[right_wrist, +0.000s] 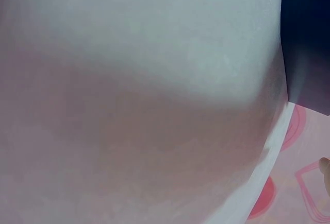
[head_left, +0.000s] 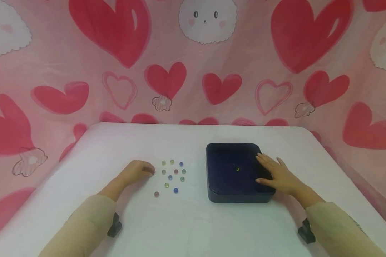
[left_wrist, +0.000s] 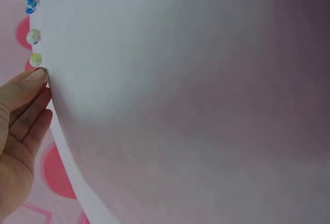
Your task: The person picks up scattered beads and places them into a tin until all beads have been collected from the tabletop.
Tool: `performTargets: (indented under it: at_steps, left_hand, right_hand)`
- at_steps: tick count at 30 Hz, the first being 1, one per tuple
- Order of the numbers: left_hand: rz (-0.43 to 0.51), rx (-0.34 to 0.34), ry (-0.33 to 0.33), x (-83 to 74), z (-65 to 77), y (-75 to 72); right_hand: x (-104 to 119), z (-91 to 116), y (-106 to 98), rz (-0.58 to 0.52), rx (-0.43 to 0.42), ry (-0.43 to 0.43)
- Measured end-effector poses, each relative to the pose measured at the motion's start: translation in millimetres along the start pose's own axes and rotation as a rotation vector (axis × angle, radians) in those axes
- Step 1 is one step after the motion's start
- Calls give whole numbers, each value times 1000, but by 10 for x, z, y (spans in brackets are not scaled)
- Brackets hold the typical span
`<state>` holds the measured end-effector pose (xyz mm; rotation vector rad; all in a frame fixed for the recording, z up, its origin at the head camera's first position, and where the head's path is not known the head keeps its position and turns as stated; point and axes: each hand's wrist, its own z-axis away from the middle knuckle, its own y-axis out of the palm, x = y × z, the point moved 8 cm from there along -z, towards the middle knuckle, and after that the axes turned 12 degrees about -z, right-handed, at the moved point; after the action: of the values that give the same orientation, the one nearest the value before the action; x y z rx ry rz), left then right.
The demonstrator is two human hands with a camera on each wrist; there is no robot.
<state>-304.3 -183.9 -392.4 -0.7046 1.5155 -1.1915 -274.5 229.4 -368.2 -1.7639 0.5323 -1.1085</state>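
My left hand (head_left: 136, 173) rests low over the white table, fingers loosely bent, just left of several loose glass marbles (head_left: 170, 177). In the left wrist view its thumb (left_wrist: 33, 79) and fingers come down at the table surface, with a pale yellow marble (left_wrist: 35, 59) just past the thumb tip. No marble shows between the fingers. On the other side, my right hand (head_left: 278, 176) lies with fingers spread over the right rim of a dark blue tray (head_left: 241, 198). Inside that tray sit a dark marble (head_left: 233, 166) and a yellow-green marble (head_left: 237, 169).
The loose marbles, clear, green, blue and reddish, are scattered on the white table (head_left: 186, 225) left of the tray. A reddish marble (head_left: 156, 194) lies nearest the front. Behind the table hangs a pink cloth (head_left: 193, 53) printed with hearts.
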Motion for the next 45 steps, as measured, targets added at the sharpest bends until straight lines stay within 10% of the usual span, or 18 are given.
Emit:
performTargets:
  at_steps: [19, 45]
  left_hand:
    - [-3, -86, 97, -164, 33, -109]
    - [318, -43, 252, -1008, -187, -67]
  right_hand:
    - [6, -6, -1, 0, -3, 11]
    - [-18, -1, -7, -11, 1, 16]
